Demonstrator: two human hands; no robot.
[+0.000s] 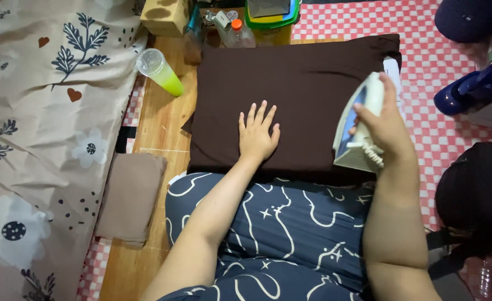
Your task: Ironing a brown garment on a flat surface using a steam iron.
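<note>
Left hand (257, 134): flat, fingers spread, palm down on the brown cloth (301, 95).
Right hand (388, 128): fingers wrapped round the iron (360, 125), lifted at the cloth's right edge.
Hidden: the soleplate faces away; the cord's run cannot be made out.
Beyond the fingertips: bottles (232, 30), partly cut off.

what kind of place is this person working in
Probably a home floor used for ironing: a brown cloth lies under the left hand, the right hand holds an iron, and floral bedding lies beside it.
</note>
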